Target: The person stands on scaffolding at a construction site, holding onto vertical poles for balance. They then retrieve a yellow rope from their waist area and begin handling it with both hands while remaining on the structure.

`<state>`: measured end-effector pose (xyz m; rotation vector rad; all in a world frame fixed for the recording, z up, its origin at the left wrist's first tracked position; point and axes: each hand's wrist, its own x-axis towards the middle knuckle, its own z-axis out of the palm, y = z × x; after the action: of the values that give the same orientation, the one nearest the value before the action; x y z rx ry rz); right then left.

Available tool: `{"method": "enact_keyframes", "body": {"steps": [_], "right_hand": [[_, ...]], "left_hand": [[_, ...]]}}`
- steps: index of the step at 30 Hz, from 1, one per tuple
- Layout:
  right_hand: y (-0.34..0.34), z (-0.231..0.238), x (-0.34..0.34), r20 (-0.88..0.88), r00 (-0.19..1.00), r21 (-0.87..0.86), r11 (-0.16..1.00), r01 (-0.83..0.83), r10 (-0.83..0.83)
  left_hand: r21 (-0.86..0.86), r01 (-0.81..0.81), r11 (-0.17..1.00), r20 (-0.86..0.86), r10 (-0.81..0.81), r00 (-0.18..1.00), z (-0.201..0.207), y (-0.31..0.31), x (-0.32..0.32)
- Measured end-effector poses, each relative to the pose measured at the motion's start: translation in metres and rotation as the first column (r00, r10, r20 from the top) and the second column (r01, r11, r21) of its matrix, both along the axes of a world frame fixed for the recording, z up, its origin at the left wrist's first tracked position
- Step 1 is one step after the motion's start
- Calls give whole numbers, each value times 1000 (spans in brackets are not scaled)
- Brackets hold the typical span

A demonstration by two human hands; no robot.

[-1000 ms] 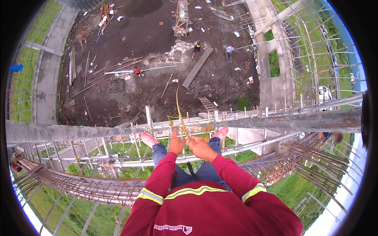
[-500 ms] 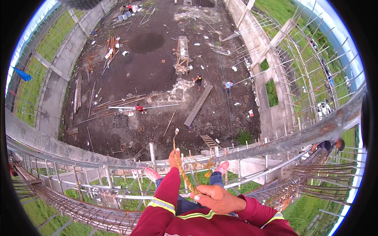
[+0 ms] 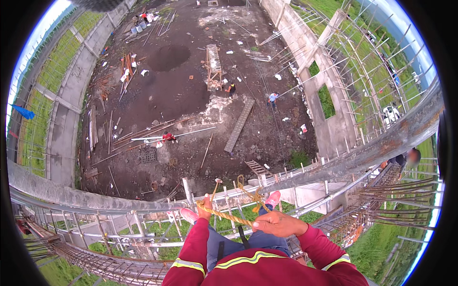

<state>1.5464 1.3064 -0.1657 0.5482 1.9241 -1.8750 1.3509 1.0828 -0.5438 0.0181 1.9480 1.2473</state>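
Observation:
A twisted yellow rope (image 3: 229, 217) stretches between my hands, fairly taut and sloping slightly down to the right. My left hand (image 3: 205, 208) is closed around its left end. My right hand (image 3: 280, 224) grips the other end between thumb and fingers. From near my left hand a thinner strand rises to a small pale piece (image 3: 218, 181); how it joins the rope is unclear. Beyond my right hand, a looped and knotted length of yellow rope (image 3: 253, 193) lies by the rail. Whether it connects to the held rope is hidden.
I am high up, feet in pink shoes (image 3: 273, 199) on thin scaffold bars. A thick grey pipe (image 3: 396, 140) curves across in front. Bundled rebar (image 3: 107, 260) runs along both sides. Far below lies a dirt floor (image 3: 176, 90) with workers; another person (image 3: 403, 159) is at the right.
My right hand has moved up and to the right, and the rope has swung from steep to nearly level. My left hand has shifted slightly down and left. The whole view has turned a little.

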Motion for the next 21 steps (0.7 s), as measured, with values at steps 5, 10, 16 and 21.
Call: {"method": "enact_keyframes", "body": {"steps": [5, 10, 16, 21], "right_hand": [[4, -103, 18, 281, 954, -38, 995, -96, 103], [-32, -213, 32, 329, 912, 4, 966, -260, 244], [-72, -278, 8, 384, 846, -164, 929, -331, 370], [-101, -318, -30, 246, 964, 27, 994, -108, 98]], "left_hand": [[183, -207, 961, 149, 181, 972, 40, -10, -2], [277, -153, 949, 110, 127, 986, 77, -22, 32], [190, 175, 966, -99, -159, 982, 148, -13, 56], [414, 424, 805, -321, -307, 896, 240, 23, 68]]}}
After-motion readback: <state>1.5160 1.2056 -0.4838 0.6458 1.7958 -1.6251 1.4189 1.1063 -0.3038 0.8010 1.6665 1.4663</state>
